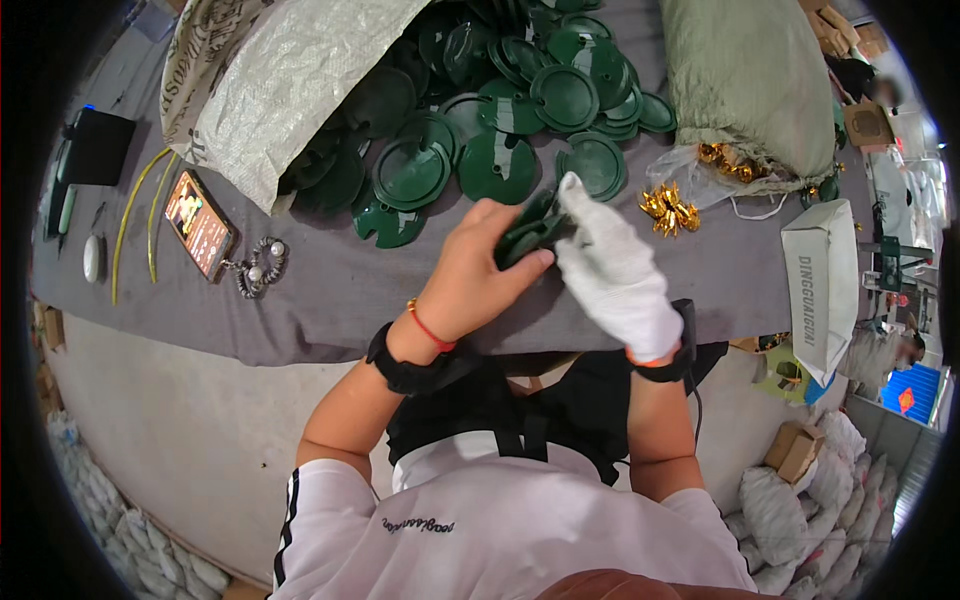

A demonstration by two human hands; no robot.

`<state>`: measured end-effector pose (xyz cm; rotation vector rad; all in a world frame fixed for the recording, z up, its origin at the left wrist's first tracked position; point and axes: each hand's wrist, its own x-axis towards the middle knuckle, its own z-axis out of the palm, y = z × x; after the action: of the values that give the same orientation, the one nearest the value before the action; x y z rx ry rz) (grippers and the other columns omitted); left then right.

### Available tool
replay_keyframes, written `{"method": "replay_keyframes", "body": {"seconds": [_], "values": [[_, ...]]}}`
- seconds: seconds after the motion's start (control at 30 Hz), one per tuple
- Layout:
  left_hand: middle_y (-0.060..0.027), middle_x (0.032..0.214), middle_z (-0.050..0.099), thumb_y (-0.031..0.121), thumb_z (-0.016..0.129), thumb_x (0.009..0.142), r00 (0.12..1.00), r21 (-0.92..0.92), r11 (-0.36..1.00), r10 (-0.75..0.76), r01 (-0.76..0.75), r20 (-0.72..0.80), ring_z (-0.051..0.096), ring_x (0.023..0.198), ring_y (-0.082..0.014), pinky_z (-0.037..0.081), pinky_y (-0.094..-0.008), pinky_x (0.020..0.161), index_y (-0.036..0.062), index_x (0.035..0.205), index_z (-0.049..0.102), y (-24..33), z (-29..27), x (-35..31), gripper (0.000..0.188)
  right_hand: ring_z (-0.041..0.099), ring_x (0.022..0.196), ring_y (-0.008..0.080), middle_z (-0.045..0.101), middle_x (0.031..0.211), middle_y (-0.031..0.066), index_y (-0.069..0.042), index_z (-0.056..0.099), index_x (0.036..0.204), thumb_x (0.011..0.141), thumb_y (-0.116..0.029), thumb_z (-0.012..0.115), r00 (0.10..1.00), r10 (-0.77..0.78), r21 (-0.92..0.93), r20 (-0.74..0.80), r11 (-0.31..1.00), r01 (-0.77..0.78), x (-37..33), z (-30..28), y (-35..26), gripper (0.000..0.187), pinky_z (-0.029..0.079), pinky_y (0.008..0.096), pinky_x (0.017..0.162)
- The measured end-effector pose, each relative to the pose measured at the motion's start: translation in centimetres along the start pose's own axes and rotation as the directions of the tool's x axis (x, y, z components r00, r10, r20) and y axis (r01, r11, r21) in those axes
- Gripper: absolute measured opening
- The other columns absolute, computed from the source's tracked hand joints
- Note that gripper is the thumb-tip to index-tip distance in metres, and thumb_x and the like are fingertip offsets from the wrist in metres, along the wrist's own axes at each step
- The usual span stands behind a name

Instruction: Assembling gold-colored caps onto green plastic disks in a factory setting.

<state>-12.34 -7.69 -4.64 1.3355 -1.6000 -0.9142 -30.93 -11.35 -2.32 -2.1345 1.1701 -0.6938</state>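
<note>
My bare left hand [477,265] grips a dark green plastic disc [530,228] above the near part of the table. The disc is seen at a slant, and its far side is partly hidden by my fingers. In a white glove, my right hand [612,265] closes on the disc's right edge; its fingertips are partly hidden. Just beyond both hands lies a heap of similar round green discs [565,97], several with notches or raised rims. Loose gold metallic pieces [669,211] lie to the right of my gloved hand.
A white woven sack [300,85] lies at the left of the heap, and a full greenish sack [750,80] at the right. The grey-covered table [330,310] also bears a phone [200,225] with a beaded strap, yellow strips [130,225] and a white box [818,290].
</note>
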Motion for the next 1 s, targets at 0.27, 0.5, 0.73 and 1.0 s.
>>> {"method": "replay_keyframes", "body": {"seconds": [0.27, 0.5, 0.73, 1.0], "values": [[-0.0090, 0.116, 0.062, 0.006, 0.067, 0.084, 0.876, -0.917, 0.301, -0.473, 0.262, 0.095, 0.060, 0.107, -0.0187, 0.049, -0.0360, 0.095, -0.0012, 0.125, 0.051, -0.1, -2.0, -2.8, 0.044, 0.059, 0.099, 0.0333, 0.061, 0.110, 0.0176, 0.005, 0.050, 0.125, 0.081, -0.021, 0.070, 0.975, -0.224, -0.630, -0.009, 0.758, 0.168, 5.6, -0.3, 2.1, 0.055, 0.046, 0.0428, 0.089], [-0.0180, 0.137, 0.047, 0.015, 0.056, 0.089, 0.933, -0.965, 0.160, -0.329, 0.207, 0.145, 0.045, 0.130, -0.0332, 0.039, -0.0574, 0.105, 0.0028, 0.143, 0.034, -1.4, -2.0, -3.4, 0.060, 0.062, 0.099, 0.0198, 0.065, 0.111, 0.0150, -0.005, 0.059, 0.122, 0.088, -0.010, 0.065, 0.946, 0.321, 0.774, 0.032, 0.591, -0.227, 3.4, 0.6, -3.3, 0.035, 0.048, 0.0302, 0.087], [-0.0109, 0.139, 0.045, 0.019, 0.063, 0.091, 0.929, -0.995, 0.012, -0.359, 0.103, 0.092, 0.045, 0.128, -0.0256, 0.038, -0.0461, 0.106, 0.0124, 0.147, 0.025, -1.7, -1.7, -5.3, 0.068, 0.052, 0.122, 0.0289, 0.059, 0.120, 0.0184, -0.001, 0.054, 0.124, 0.079, -0.017, 0.075, 0.989, 0.059, 0.517, -0.137, 0.856, 0.020, 2.2, 7.2, -5.7, 0.052, 0.040, 0.0379, 0.103], [-0.0170, 0.135, 0.049, 0.028, 0.060, 0.093, 0.884, -0.975, 0.215, -0.445, -0.046, -0.140, 0.052, 0.121, -0.0275, 0.048, -0.0529, 0.097, 0.0053, 0.139, 0.038, -2.3, -3.4, -5.3, 0.056, 0.058, 0.103, 0.0359, 0.061, 0.109, 0.0213, 0.003, 0.061, 0.110, 0.073, -0.038, 0.077, 0.968, -0.056, -0.599, -0.244, 0.794, -0.105, 8.0, 5.8, -3.0, 0.057, 0.046, 0.0437, 0.089]]}}
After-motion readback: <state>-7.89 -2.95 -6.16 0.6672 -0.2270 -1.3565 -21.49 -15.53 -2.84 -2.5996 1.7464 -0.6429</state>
